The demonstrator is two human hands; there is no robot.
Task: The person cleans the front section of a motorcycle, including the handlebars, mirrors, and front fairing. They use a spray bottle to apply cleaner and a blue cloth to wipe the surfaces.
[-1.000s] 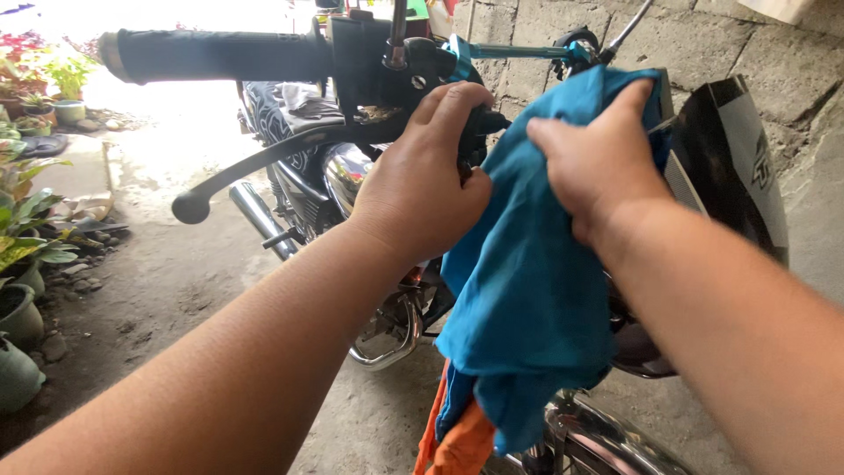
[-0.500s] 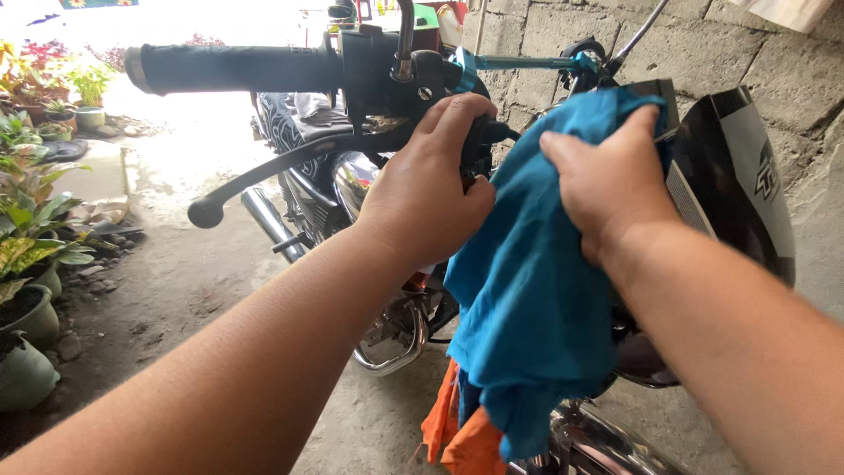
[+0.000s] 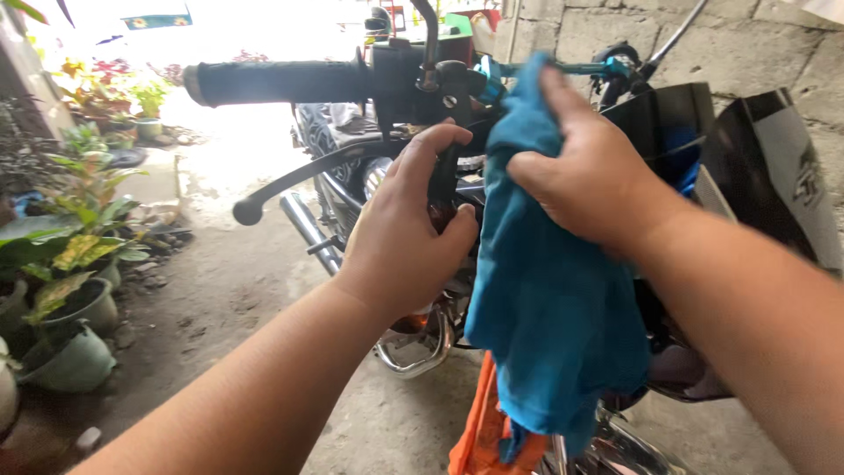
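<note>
A motorcycle stands in front of me, its black handlebar grip stretching left with the brake lever below it. My left hand is curled around a dark part under the switch housing. My right hand presses a blue cloth against the centre of the handlebar, near the black windscreen. The cloth hangs down over the front of the bike, with an orange cloth showing beneath it.
Potted plants line the left side on a dirt and concrete floor. A grey block wall rises behind the motorcycle at the right. The chrome exhaust pipe and engine parts sit below the handlebar.
My right hand has slid the blue cloth up and to the left onto the handlebar centre. My left hand has shifted its grip lower. The view has swung slightly left.
</note>
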